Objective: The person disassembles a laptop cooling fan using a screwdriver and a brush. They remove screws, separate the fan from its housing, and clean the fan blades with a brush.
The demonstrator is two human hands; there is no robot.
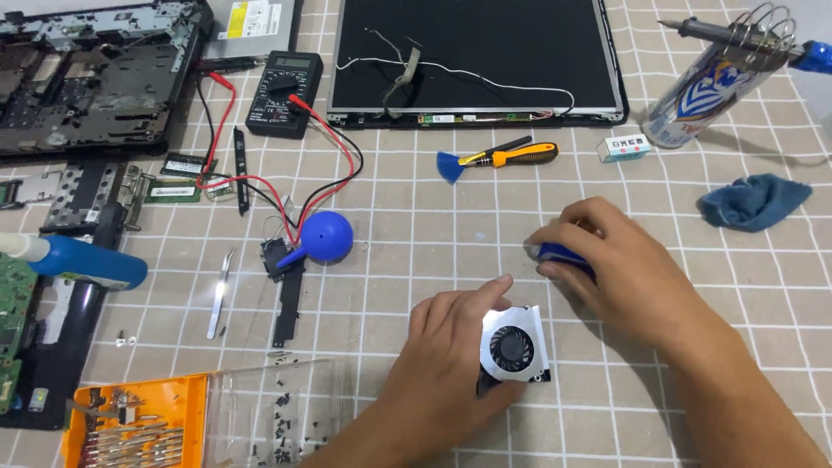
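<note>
My left hand (446,347) rests on a small silver laptop cooling fan (513,344) with a black round rotor, pinning its left side to the checked tablecloth. Just beyond the fan, my right hand (620,264) is closed around a blue-handled tool (555,252); only the end of the handle shows, and its tip is hidden under my fingers.
A laptop screen panel (477,56) lies at the back, with a blue brush (450,165) and an orange screwdriver (520,155) before it. Left: black multimeter (283,81) with leads, blue air blower (325,237), tweezers (219,295), orange bit case (139,425), opened laptop chassis (87,78). Right: can (706,87) holding a soldering iron, blue cloth (754,201).
</note>
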